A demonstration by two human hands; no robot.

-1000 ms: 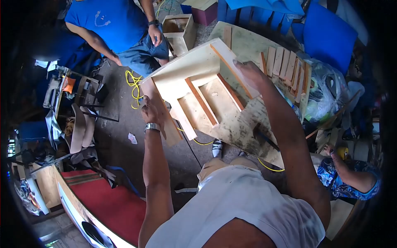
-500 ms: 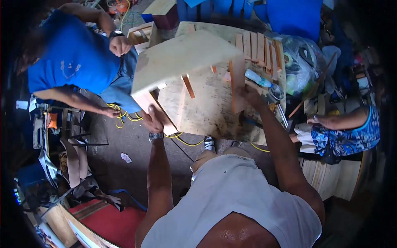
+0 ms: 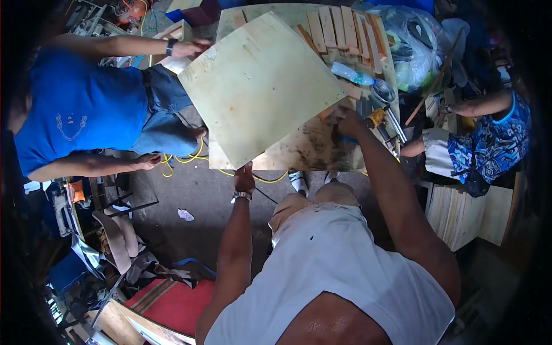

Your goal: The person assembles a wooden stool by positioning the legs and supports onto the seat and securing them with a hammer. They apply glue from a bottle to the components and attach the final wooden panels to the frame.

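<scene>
A wooden box (image 3: 261, 89) with a broad square plywood face turned up lies over the worktable (image 3: 299, 155), set at an angle with one corner toward me. My left hand (image 3: 244, 179) grips that near corner, its fingers partly hidden under the edge. At the right corner, my right hand (image 3: 349, 123) is closed on the box's side, just below the plywood face. A blue thing shows on the tabletop beneath my right hand. To the left, the hand (image 3: 192, 48) of a person in a blue shirt is close to the box's far left edge.
Several wood strips (image 3: 339, 29) lie at the table's back, near a plastic bottle (image 3: 352, 75) and a round container (image 3: 382, 90). A yellow tool (image 3: 376, 118) rests by the right edge. Another person (image 3: 489, 138) sits at right. Yellow cable (image 3: 198, 152) crosses the floor.
The box has turned and tipped, so its plywood face now points up and hides the inside. My left hand moved to the near corner. The blue-shirted person's upper hand reached toward the box.
</scene>
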